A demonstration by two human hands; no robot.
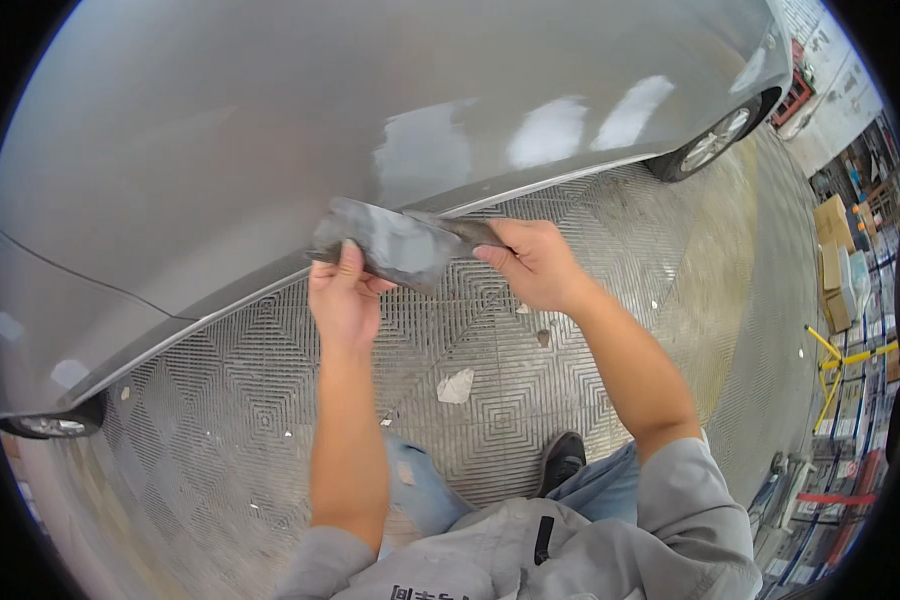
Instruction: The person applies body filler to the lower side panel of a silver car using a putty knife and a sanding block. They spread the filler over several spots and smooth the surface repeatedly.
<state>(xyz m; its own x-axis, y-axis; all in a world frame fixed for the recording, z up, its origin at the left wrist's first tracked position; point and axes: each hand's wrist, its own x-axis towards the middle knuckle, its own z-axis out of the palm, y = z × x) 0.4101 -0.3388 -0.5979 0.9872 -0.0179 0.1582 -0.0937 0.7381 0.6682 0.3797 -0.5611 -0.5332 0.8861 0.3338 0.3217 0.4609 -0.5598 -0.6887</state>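
Partly behind hands [348, 304], a smeared board [395, 242] and indistinct dark tool [473, 234]

Part of the left hand [347, 305] is hidden behind the flat grey plate [385, 240]. The right hand's [536, 262] grip covers the end of the dark tool [472, 234]. Above the 2 hands, the view's edge cuts off the grey car [270, 110]. Well right of them, clutter [863, 175] is too small to tell.

head fisheye | looks steeply down | hands [348, 308] near, car [250, 130] beyond
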